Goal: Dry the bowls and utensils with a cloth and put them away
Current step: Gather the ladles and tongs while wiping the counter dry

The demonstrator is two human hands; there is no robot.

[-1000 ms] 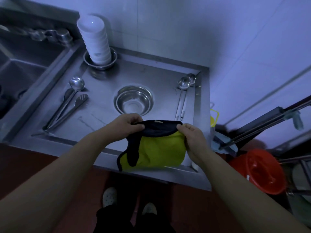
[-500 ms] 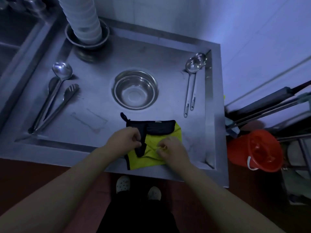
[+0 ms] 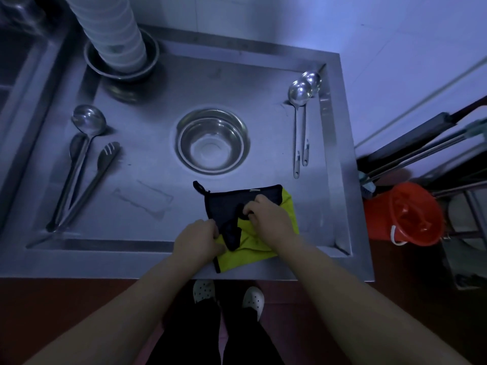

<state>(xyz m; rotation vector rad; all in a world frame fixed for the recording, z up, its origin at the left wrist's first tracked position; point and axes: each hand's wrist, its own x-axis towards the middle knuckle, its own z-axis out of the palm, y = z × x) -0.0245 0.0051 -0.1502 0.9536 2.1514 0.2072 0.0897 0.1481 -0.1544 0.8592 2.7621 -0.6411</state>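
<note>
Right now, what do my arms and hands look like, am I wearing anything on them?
Both arms are bare up to the picture's edge, no sleeves in view. The left hand and right hand have no gloves; no rings, watch or bracelet can be made out in this dim light.

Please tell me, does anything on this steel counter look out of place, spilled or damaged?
Nothing looks spilled or damaged. The only untidy thing is the cloth: it lies crumpled at the front edge of the counter, its yellow part hanging slightly over, with the left hand and right hand gripping it. The bowl sits upright.
</note>
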